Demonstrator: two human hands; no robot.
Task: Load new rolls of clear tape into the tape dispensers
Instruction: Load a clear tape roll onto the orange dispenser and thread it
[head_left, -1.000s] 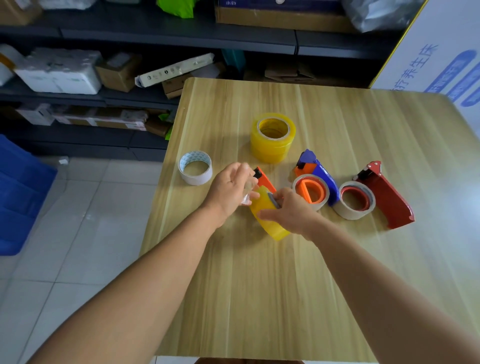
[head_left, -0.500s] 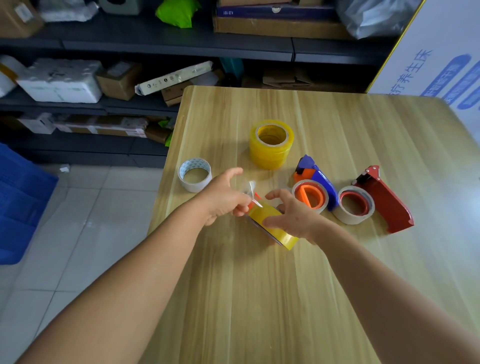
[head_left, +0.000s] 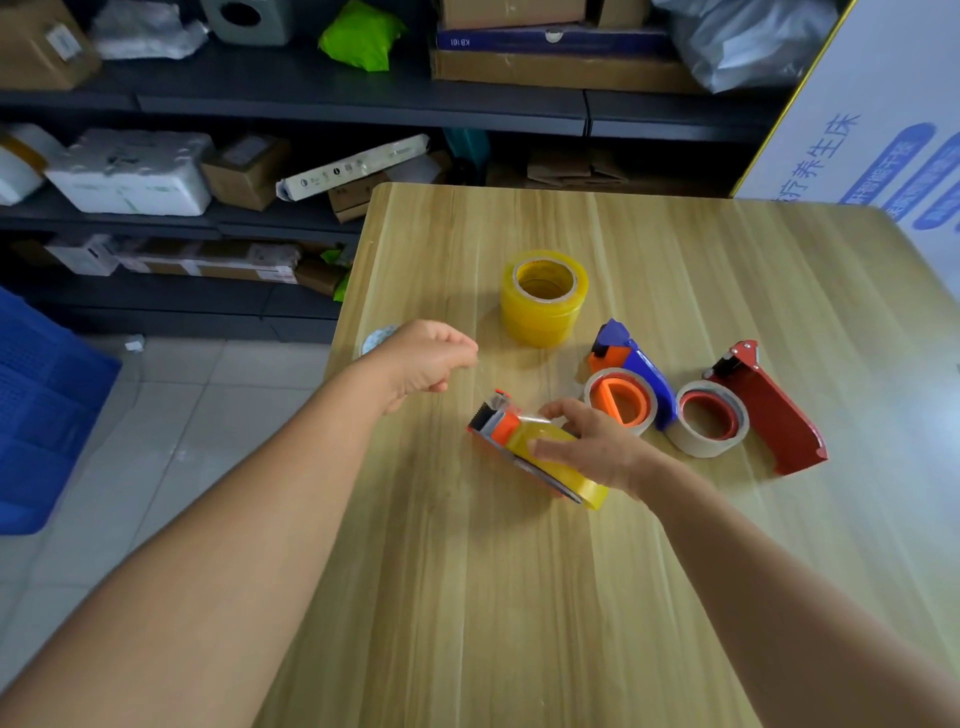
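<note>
An orange tape dispenser (head_left: 497, 422) loaded with a yellowish clear roll (head_left: 587, 486) lies tilted on the wooden table (head_left: 519, 597). My right hand (head_left: 592, 447) grips it over the roll. My left hand (head_left: 426, 358) hovers up and to the left of the dispenser's toothed end, fingers curled, pinching what looks like a faint clear strip drawn out from the roll. A stack of yellowish clear tape rolls (head_left: 543, 299) stands behind them.
A blue dispenser (head_left: 631, 358) with an orange hub and a red dispenser (head_left: 769, 410) lie to the right, each with a thin roll. A white roll (head_left: 378, 335) peeks out behind my left hand at the table's left edge. Shelves with boxes stand beyond.
My left hand has moved up and left, away from the dispenser, drawing the tape end out. My right hand has turned the dispenser so its toothed end points left.
</note>
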